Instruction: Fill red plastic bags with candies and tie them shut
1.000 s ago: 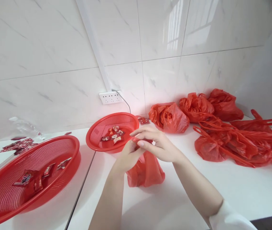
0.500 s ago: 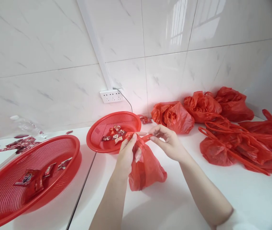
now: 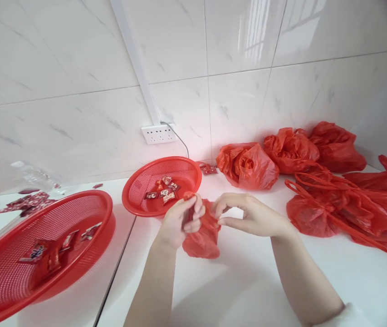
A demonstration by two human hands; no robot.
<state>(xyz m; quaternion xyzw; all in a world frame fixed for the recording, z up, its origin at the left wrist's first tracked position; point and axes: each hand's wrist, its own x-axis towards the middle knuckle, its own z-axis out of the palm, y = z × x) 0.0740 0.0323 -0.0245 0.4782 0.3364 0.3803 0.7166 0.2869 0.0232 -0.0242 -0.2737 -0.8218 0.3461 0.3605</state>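
A small red plastic bag (image 3: pixel 203 240) hangs over the white table, bulging at its lower part. My left hand (image 3: pixel 179 220) is closed around the bag's gathered top, and a bit of red plastic shows above its fingers. On the other side, my right hand (image 3: pixel 247 215) has its thumb and fingers curled together at the bag's right edge, pinching the plastic. What the bag contains is hidden. Just behind my left hand stands a round red basket (image 3: pixel 134 206) with several wrapped snacks (image 3: pixel 166 193) in it.
A larger red basket (image 3: pixel 106 206) with a few packets stands at left. Filled red bags (image 3: pixel 247 168) line the wall, and knotted bags (image 3: pixel 353 209) lie at right. A plastic bottle (image 3: pixel 36 177) and patterned packets (image 3: pixel 30 203) are at the far left. A socket strip (image 3: pixel 159 134) is on the wall.
My left hand has turned and closed around the bag's neck. My right hand has moved down and slightly right, from the bag's top to its side. The bag looks narrower.
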